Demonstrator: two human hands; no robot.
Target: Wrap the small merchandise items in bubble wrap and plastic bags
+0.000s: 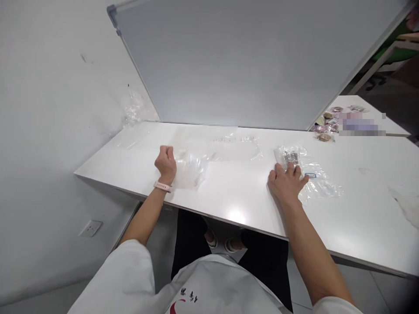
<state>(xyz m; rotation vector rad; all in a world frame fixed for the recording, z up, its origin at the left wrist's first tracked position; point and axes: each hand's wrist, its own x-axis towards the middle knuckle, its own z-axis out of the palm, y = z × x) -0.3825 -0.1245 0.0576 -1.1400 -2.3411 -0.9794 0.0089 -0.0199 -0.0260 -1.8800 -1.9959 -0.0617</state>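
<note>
My left hand [165,163] is closed in a fist over the left part of the white table [242,187]. Right beside it a crinkled clear plastic bag [191,170] lies on the tabletop; whether the fist grips its edge is hidden. Over on the right, my right hand [288,181] rests with its fingers spread, fingertips at another clear plastic bag [322,185]. That bag has a small blue-edged label [310,175]. A small dark grey piece [290,158] shows in or under the plastic just beyond my fingertips.
Flat clear plastic sheets [237,146] lie along the middle back. A whiteboard [229,61] stands behind the table, and a wall [49,131] bounds the left. Crumpled plastic [134,109] sits in the left corner. Several small packets [324,137] lie at the back right.
</note>
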